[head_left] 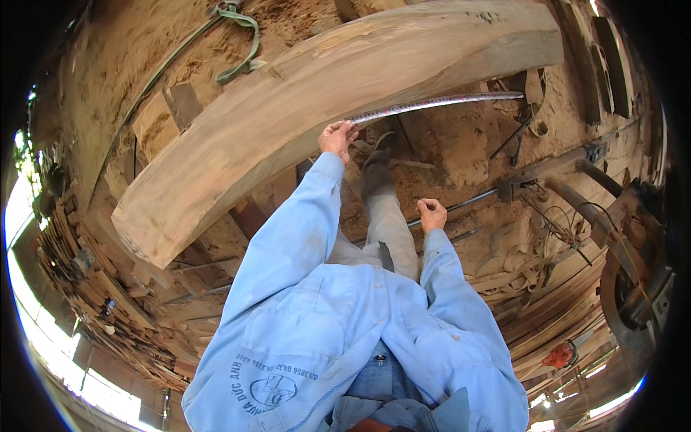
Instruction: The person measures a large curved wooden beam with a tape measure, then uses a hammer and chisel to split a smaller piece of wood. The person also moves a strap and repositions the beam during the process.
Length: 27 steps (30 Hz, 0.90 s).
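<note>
A large, thick wooden slab (pixel 317 101) with a curved edge stretches across the space in front of me. My left hand (pixel 337 140) is at its near edge, thumb and fingers pinched on one end of a pale measuring tape (pixel 439 101). From there the tape runs off to the right, just below the slab, in a slight curve. My right hand (pixel 432 214) hovers lower and to the right, beside my leg, with its fingers curled together. Whatever it may hold is too small to make out.
A green strap (pixel 241 43) lies at the slab's far side. On the right stands metal machinery (pixel 626 266) with a long rail (pixel 547 167). Stacked boards (pixel 93 288) line the left, a red tool (pixel 558 356) sits lower right, and sawdust and offcuts cover the ground.
</note>
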{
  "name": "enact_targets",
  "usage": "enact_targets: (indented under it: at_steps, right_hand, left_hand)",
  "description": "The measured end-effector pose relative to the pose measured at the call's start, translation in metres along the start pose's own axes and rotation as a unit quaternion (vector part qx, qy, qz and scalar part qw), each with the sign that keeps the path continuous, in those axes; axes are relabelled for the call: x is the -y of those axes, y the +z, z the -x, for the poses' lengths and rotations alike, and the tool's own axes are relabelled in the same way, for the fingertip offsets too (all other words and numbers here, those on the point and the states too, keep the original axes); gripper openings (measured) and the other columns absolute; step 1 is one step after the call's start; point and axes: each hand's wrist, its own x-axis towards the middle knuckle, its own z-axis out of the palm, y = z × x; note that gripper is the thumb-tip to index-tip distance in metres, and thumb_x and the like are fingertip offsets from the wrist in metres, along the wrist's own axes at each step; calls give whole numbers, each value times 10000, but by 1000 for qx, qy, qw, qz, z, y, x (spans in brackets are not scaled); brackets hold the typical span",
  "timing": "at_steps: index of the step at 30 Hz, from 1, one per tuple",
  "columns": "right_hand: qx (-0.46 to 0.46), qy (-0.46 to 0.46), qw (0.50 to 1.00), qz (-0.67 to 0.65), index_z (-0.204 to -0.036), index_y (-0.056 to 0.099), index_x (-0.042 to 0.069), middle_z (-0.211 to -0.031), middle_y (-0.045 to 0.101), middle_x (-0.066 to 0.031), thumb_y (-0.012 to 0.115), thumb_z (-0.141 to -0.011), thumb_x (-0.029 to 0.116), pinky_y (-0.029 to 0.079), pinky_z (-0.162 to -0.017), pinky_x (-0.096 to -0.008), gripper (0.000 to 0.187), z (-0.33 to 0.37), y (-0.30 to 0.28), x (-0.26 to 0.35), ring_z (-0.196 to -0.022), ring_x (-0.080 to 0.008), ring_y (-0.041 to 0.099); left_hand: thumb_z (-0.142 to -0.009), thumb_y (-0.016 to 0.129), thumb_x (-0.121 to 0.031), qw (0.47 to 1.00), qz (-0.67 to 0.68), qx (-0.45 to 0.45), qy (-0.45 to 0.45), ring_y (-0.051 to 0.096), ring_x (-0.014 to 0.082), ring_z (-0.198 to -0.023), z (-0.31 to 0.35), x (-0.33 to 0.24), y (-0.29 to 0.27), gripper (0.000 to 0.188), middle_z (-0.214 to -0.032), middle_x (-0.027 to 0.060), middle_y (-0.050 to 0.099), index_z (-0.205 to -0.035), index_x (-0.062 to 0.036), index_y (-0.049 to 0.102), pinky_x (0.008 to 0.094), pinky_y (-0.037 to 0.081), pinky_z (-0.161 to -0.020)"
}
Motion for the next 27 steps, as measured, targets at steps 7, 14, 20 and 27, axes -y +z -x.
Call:
enact_targets:
  at_steps: [7,14,20,27]
  right_hand:
    - [-9,1,998,-58,-783,657,1,-718,659,-71,665,-766,68,501,-634,-287,69,-28,-28,-14,-665,-140,631]
    - [-1,37,998,-45,-796,661,9,-708,660,-73,675,-763,109,490,-627,-312,106,-42,-46,-9,-662,-148,609]
    - [7,5,998,-69,-803,651,9,-713,649,-64,676,-785,87,492,-604,-300,84,-58,-47,-11,-654,-133,597]
    - [15,-2,997,-72,-796,648,16,-699,641,-52,671,-794,71,490,-589,-284,59,-74,-48,-18,-629,-126,594]
  left_hand:
    - [-803,627,40,999,51,-13,-14,656,275,-838,-32,12,8,242,-916,151,636,-1016,18,514,393,580,-745]
    - [-836,600,25,997,58,-56,-2,636,306,-931,-35,14,8,206,-964,165,629,-1016,12,498,432,523,-860]
    - [-838,593,28,997,43,-57,10,622,314,-964,-30,11,10,221,-981,173,623,-1042,33,507,444,508,-899]
    - [-844,591,24,998,36,-50,22,629,313,-957,-35,14,3,189,-983,172,626,-1018,21,519,454,512,-899]
